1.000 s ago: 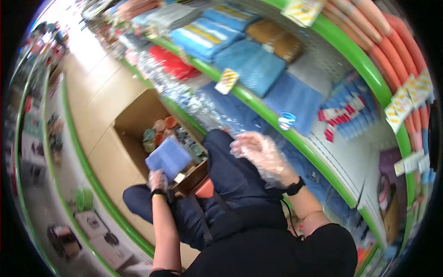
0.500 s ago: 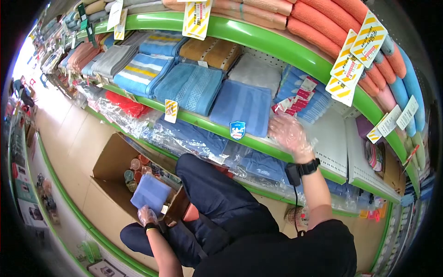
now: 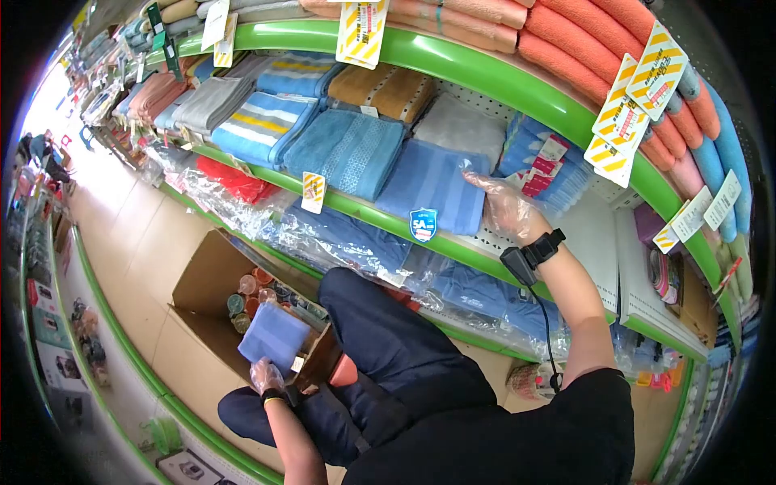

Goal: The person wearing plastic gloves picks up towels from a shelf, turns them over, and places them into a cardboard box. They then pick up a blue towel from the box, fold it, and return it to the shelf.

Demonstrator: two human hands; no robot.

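Note:
My left hand (image 3: 265, 376), in a clear plastic glove, is closed on the near edge of a folded blue towel (image 3: 275, 335) with a small white tag. That towel is over the open cardboard box (image 3: 198, 279), where several round-lidded containers (image 3: 246, 301) show. On the middle shelf, my gloved right hand (image 3: 513, 208) is at the right side of a folded periwinkle-blue towel (image 3: 432, 187). Its fingers are apart, one reaching over the towel's top corner; contact is hard to judge. Just behind it lie blue fringed towels (image 3: 537, 166) with red-and-white labels.
Folded towels, such as a teal one (image 3: 343, 153), line the green-edged shelf (image 3: 368, 212). Orange towels (image 3: 574, 56) and hanging price tags (image 3: 630, 121) overhang above. Plastic-wrapped textiles (image 3: 347, 234) fill the lower shelf. A cable hangs from my right wrist device (image 3: 533, 257).
My right hand has turned and shifted slightly up, its fingers now spread at the blue towel's right edge. The left hand still holds its towel; the whole view has shifted a little.

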